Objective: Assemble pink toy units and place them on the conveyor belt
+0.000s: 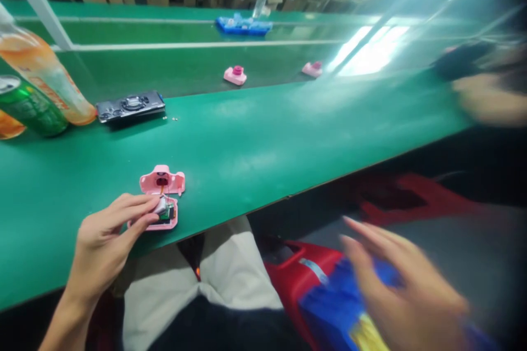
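My left hand [109, 236] pinches a small whitish part [161, 205] over the rear half of an opened pink toy camera [175, 222] on the green table. Green circuitry shows inside that half. The other pink shell half [162, 180] lies just behind it, with thin wires running between the two. My right hand [395, 274] is off the table at the lower right, blurred by motion, its thumb and fingers apart and nothing seen between them. It hovers above a blue bag [335, 299].
A black phone-like device [132, 107], a green can [31, 107] and an orange bottle [49, 74] stand at the left. Two pink cameras [235, 75] [313, 69] and a blue tray [244, 25] lie farther back. A red stool [296, 269] is below; another person's arm [492, 98] is at right.
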{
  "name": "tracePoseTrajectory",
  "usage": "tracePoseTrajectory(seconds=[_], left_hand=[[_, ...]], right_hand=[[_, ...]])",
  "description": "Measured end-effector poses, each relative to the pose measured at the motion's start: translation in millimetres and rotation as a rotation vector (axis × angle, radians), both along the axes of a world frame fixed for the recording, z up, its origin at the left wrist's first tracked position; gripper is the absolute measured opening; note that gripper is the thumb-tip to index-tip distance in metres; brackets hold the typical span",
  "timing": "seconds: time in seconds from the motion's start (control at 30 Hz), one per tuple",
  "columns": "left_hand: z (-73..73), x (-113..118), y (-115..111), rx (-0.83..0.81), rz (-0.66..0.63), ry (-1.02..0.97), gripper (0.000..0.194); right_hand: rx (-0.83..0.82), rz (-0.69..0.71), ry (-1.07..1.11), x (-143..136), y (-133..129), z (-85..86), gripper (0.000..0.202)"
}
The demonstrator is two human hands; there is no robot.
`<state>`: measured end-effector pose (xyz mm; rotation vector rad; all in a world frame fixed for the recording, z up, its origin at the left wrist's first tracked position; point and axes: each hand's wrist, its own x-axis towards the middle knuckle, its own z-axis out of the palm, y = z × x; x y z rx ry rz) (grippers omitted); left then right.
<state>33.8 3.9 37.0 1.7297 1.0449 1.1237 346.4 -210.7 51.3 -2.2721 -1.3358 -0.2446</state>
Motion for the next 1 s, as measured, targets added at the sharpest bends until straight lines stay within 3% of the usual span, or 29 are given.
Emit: tracePoseTrajectory(seconds=[0.07,0.13,0.23,0.37,0.53,0.7,0.83,1.0], left_hand=[[0.9,-1.0,4.2,0.024,-0.096,0.018,0.014],[-0.7,-2.7,6.8,0.073,-0.176,0.018,0.014],[-3.8,-6.2,6.2,0.171,-0.2,0.0,0.019],[-6.8,-8.4,1.2,0.105,-0.136,-0.054,0.014],[-14.8,-8.0,-1.7,0.021,-0.111,-0.087,0.033],[-16.5,-13.2,-1.2,0.055,-0.242,-0.138,0.044],[-8.8,-15.7,-1.8,0.188,-0.268,0.017,0.028],[-3.9,-13.3,-2.1,0.248,-0.283,0.095,0.015]], right_hand=[[0.063,0.517,0.07,-42.6,76.5,20.5,0.026],[-0.065,0.954,0.109,-81.2,139.2,32.6,0.019],[-0.221,1.214,0.121,-111.7,187.5,38.1,0.016],[-0.278,1.284,0.246,-109.5,197.4,38.9,0.012],[-0.31,1.263,0.456,-104.2,207.4,37.6,0.005],[-0.418,1.108,0.677,-102.3,211.1,39.6,0.013],[-0.445,0.978,0.848,-101.5,205.1,37.2,0.011],[-0.429,1.007,0.809,-105.6,198.8,34.2,0.014]])
